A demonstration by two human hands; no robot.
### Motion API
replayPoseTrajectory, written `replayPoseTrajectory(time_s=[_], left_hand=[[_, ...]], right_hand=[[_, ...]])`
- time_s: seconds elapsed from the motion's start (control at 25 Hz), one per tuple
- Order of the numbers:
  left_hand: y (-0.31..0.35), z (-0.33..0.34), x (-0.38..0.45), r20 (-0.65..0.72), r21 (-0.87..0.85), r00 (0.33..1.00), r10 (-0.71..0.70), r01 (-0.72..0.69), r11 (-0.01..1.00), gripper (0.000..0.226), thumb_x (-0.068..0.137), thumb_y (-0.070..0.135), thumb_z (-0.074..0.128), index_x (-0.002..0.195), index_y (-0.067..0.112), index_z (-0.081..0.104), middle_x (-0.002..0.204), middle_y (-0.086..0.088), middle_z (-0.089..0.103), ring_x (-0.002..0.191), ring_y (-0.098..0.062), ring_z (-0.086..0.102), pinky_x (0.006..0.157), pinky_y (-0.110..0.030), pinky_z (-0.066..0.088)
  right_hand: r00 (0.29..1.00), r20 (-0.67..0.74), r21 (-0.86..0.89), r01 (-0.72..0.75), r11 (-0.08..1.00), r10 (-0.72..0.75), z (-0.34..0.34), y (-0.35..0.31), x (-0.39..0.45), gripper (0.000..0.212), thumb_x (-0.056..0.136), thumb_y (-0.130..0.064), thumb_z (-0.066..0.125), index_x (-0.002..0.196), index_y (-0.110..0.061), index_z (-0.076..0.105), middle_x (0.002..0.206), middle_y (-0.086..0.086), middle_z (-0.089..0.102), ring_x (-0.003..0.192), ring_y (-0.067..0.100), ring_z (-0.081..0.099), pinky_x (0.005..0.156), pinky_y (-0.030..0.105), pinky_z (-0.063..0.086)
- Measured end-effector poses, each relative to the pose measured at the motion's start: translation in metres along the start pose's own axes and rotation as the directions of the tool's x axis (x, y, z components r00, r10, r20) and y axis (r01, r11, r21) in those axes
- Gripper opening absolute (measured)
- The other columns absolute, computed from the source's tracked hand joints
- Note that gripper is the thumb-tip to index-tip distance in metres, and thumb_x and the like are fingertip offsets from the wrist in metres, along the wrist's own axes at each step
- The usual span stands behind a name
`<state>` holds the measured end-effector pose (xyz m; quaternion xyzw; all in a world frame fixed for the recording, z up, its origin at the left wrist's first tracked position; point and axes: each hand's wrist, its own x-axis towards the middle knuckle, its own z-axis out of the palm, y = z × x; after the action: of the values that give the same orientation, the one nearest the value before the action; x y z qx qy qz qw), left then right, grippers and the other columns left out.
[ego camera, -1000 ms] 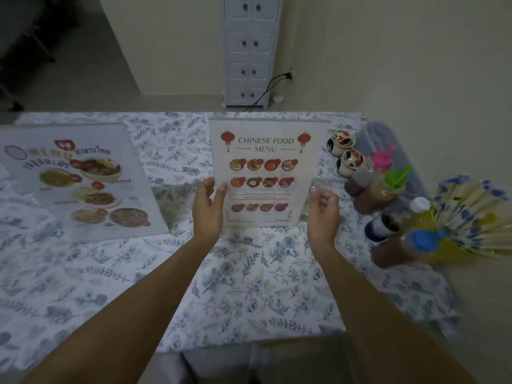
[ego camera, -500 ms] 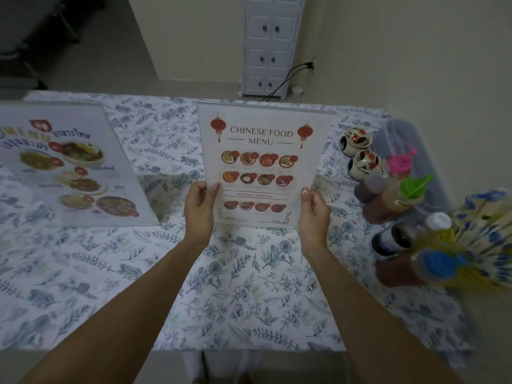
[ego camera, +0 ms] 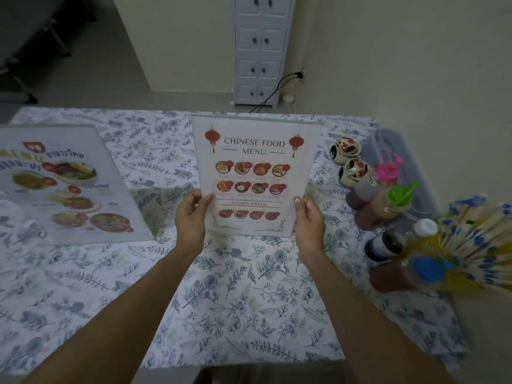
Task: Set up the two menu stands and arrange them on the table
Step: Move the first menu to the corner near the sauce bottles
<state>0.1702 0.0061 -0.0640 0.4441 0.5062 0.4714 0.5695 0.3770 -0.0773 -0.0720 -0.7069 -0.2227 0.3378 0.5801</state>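
Observation:
I hold the Chinese food menu stand (ego camera: pixel 253 164), a clear acrylic holder with a white printed sheet, upright in the middle of the table. My left hand (ego camera: pixel 191 217) grips its lower left edge. On the lower right edge sits my right hand (ego camera: pixel 309 217). The stand's bottom edge is close to the floral tablecloth (ego camera: pixel 235 286); I cannot tell whether it touches. A second stand with a Thai food menu (ego camera: pixel 69 184) stands at the far left, leaning back, apart from both hands.
Along the right side stand two small painted ceramic jars (ego camera: pixel 350 159), several sauce bottles (ego camera: pixel 388 200) with coloured caps, a clear plastic container (ego camera: pixel 388 145) and a yellow holder of wrapped chopsticks (ego camera: pixel 476 245). A white drawer cabinet (ego camera: pixel 261 48) stands beyond the table by the wall.
The Chinese menu stand has come slightly nearer and more upright in my hands. My right hand went from hovering beside the edge to gripping it. The Thai stand has not moved.

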Motion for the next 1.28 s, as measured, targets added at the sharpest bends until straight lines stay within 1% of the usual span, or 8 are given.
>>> replayPoseTrajectory(time_s=[0.12, 0.28, 0.4, 0.52, 0.68, 0.84, 0.92, 1.28], left_hand=[[0.01, 0.008, 0.02, 0.026, -0.001, 1.0, 0.009, -0.009, 1.0, 0.01, 0.094, 0.015, 0.061, 0.084, 0.016, 0.063, 0.089, -0.001, 0.067, 0.075, -0.008, 0.064, 0.067, -0.023, 0.053], [0.027, 0.031, 0.056, 0.059, -0.027, 0.998, -0.004, 0.005, 1.0, 0.01, 0.094, 0.013, 0.06, 0.085, 0.013, 0.063, 0.093, -0.009, 0.066, 0.082, -0.02, 0.064, 0.075, -0.034, 0.056], [0.047, 0.061, 0.098, 0.102, -0.05, 0.995, 0.002, 0.003, 0.999, 0.012, 0.093, 0.012, 0.061, 0.082, 0.015, 0.063, 0.093, -0.008, 0.066, 0.081, -0.018, 0.065, 0.076, -0.034, 0.056], [0.064, 0.098, 0.14, 0.11, -0.065, 0.993, 0.041, -0.034, 0.997, 0.016, 0.092, 0.011, 0.062, 0.077, 0.017, 0.061, 0.085, -0.002, 0.066, 0.073, -0.007, 0.066, 0.072, -0.027, 0.056], [0.075, 0.156, 0.193, 0.101, -0.112, 0.994, 0.035, -0.023, 0.993, 0.019, 0.092, 0.011, 0.064, 0.074, 0.019, 0.06, 0.09, -0.007, 0.064, 0.083, -0.019, 0.061, 0.086, -0.039, 0.055], [0.074, 0.215, 0.234, 0.103, -0.143, 0.993, 0.058, -0.043, 0.989, 0.019, 0.091, 0.012, 0.064, 0.075, 0.019, 0.06, 0.08, 0.002, 0.066, 0.066, -0.003, 0.065, 0.069, -0.024, 0.056], [0.071, 0.243, 0.249, 0.125, -0.153, 0.99, 0.067, -0.048, 0.987, 0.017, 0.091, 0.011, 0.064, 0.076, 0.018, 0.06, 0.08, 0.002, 0.066, 0.06, 0.003, 0.065, 0.062, -0.018, 0.054], [0.024, 0.297, 0.265, 0.153, -0.146, 0.988, -0.001, 0.023, 0.989, 0.014, 0.09, 0.006, 0.064, 0.081, 0.016, 0.062, 0.082, -0.003, 0.067, 0.067, -0.007, 0.068, 0.067, -0.024, 0.057]], right_hand=[[0.999, -0.039, 0.017, -0.001, 1.0, 0.002, 0.004, -0.007, 0.012, 0.027, 0.098, -0.031, 0.051, 0.075, -0.021, 0.058, 0.078, 0.001, 0.066, 0.066, 0.007, 0.059, 0.054, 0.019, 0.051], [0.998, -0.054, 0.016, -0.015, 1.0, 0.016, 0.01, -0.032, 0.044, 0.026, 0.098, -0.033, 0.05, 0.084, -0.014, 0.06, 0.088, 0.012, 0.07, 0.077, 0.018, 0.062, 0.071, 0.04, 0.057], [0.994, -0.106, 0.011, -0.011, 1.0, 0.012, 0.015, -0.063, 0.087, 0.026, 0.098, -0.035, 0.05, 0.088, -0.014, 0.063, 0.1, 0.019, 0.071, 0.086, 0.027, 0.067, 0.083, 0.05, 0.056], [0.992, -0.124, 0.023, 0.033, 0.999, -0.03, 0.015, -0.093, 0.136, 0.023, 0.1, -0.031, 0.049, 0.085, -0.021, 0.063, 0.092, 0.006, 0.073, 0.085, 0.026, 0.069, 0.076, 0.041, 0.06], [0.985, -0.156, -0.003, 0.068, 0.998, -0.067, 0.007, -0.121, 0.208, 0.024, 0.1, -0.032, 0.048, 0.083, -0.019, 0.059, 0.089, 0.004, 0.07, 0.075, 0.019, 0.067, 0.066, 0.029, 0.059], [0.981, -0.163, -0.026, 0.099, 0.995, -0.102, -0.01, -0.137, 0.281, 0.027, 0.1, -0.032, 0.048, 0.076, -0.022, 0.056, 0.091, 0.008, 0.066, 0.083, 0.022, 0.062, 0.08, 0.042, 0.057], [0.981, -0.173, 0.007, 0.096, 0.995, -0.093, -0.021, -0.138, 0.31, 0.027, 0.1, -0.031, 0.048, 0.075, -0.022, 0.055, 0.09, 0.009, 0.065, 0.081, 0.021, 0.061, 0.079, 0.043, 0.058], [0.981, -0.192, 0.126, 0.038, 0.991, -0.013, -0.05, -0.11, 0.372, 0.02, 0.101, -0.024, 0.047, 0.088, -0.014, 0.057, 0.089, 0.007, 0.068, 0.08, 0.021, 0.064, 0.068, 0.035, 0.057]])
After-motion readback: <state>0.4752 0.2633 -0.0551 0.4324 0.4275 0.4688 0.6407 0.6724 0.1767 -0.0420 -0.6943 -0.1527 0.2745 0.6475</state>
